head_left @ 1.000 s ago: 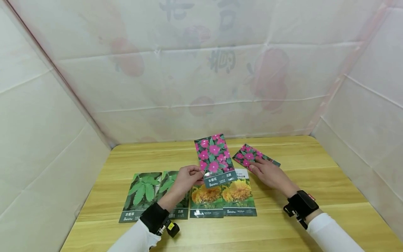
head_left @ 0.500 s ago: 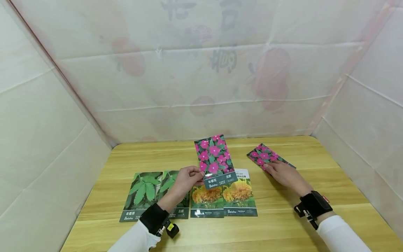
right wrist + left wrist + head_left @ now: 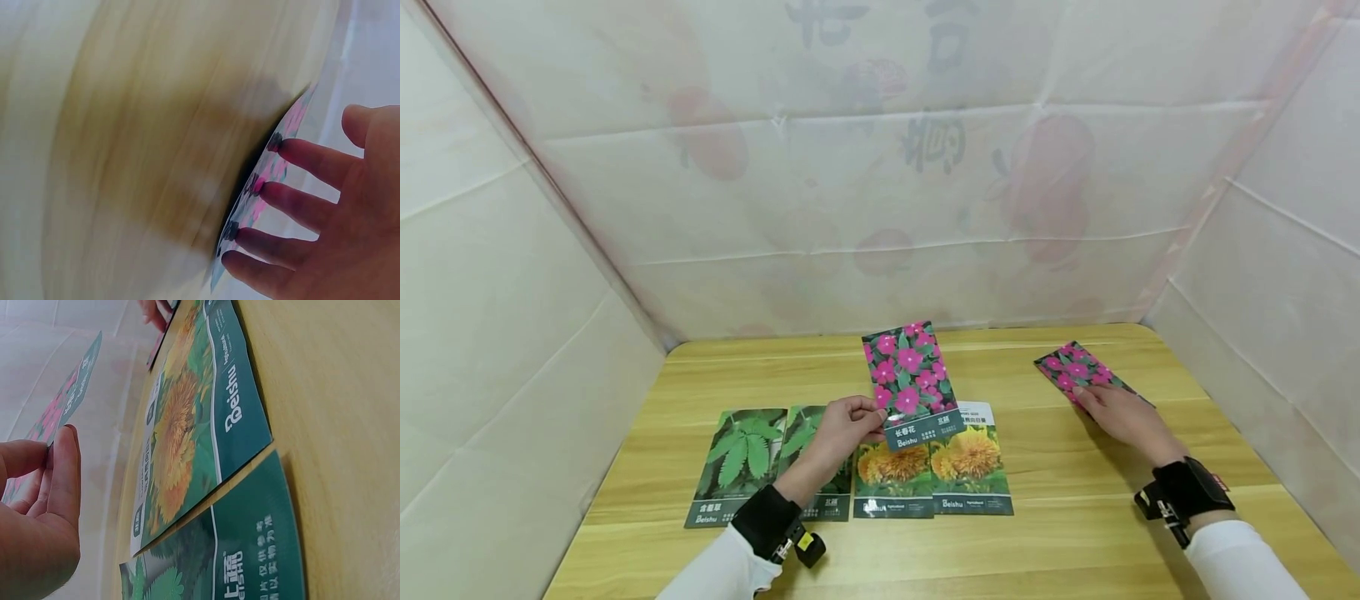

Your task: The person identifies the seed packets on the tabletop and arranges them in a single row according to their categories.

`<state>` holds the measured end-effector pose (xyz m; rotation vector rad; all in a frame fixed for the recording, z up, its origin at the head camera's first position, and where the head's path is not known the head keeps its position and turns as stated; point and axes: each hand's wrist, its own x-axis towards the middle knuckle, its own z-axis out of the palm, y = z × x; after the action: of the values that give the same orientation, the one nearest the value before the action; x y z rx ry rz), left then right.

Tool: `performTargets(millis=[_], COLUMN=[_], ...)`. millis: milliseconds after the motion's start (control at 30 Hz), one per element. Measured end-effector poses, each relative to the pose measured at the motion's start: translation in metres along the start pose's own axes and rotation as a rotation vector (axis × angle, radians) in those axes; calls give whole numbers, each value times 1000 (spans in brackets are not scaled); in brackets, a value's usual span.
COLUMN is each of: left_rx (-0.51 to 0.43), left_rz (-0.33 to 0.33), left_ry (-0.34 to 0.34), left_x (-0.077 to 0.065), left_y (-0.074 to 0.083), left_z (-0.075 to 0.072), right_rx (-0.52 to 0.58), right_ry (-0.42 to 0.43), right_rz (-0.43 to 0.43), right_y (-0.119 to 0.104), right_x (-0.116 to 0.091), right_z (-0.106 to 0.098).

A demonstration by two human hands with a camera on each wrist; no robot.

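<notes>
My left hand (image 3: 844,432) pinches a seed packet with pink flowers (image 3: 911,371) by its lower left corner. It is held up, overlapping the marigold-like orange flower packets in the head view. In the left wrist view the held packet (image 3: 70,394) stands apart from the table. On the right, my right hand (image 3: 1123,417) touches a second pink-flowered packet (image 3: 1078,367) lying slanted on the table. Spread fingertips (image 3: 275,190) rest on that packet (image 3: 265,181) in the right wrist view, with the thumb away from it. The hand covers its lower part.
Two orange-flower packets (image 3: 972,467) lie side by side at the front middle. To their left are two green-leaf packets (image 3: 741,462), one partly behind the left hand. White cloth walls (image 3: 880,183) enclose the wooden table (image 3: 1045,542) at the back and sides.
My right hand has moved to the right across the table, and the second pink-flowered packet has slid along under its fingers. The left hand and its packet have stayed almost still.
</notes>
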<state>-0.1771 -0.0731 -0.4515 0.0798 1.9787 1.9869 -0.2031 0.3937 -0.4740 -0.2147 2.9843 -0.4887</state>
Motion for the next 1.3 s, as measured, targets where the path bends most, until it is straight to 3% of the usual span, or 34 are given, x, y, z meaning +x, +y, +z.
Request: performTargets(millis=[133, 267, 467, 633, 833, 967, 1167, 1300], left_rx=[8, 12, 12, 22, 32, 24, 27, 47], left_rz=[-2, 2, 13, 14, 17, 26, 27, 25], left_ry=[-4, -6, -24, -20, -24, -38, -55, -50], left_x=[0, 1, 0, -1, -1, -1, 1, 3], left_y=[0, 1, -1, 0, 2, 2, 0, -2], left_z=[0, -1, -1, 2, 6, 8, 10, 11], right_rx=[-12, 1, 111, 269, 474, 599, 819, 896], right_ry=[0, 34, 196, 311, 258, 171, 23, 3], right_rz=[10, 0, -42, -149, -243, -219, -129, -78], right_y=[4, -7, -50, -94, -128, -142, -173, -179], right_x=[0, 1, 5, 5, 13, 21, 16, 16], right_z=[-2, -3, -2, 9, 30, 37, 21, 19])
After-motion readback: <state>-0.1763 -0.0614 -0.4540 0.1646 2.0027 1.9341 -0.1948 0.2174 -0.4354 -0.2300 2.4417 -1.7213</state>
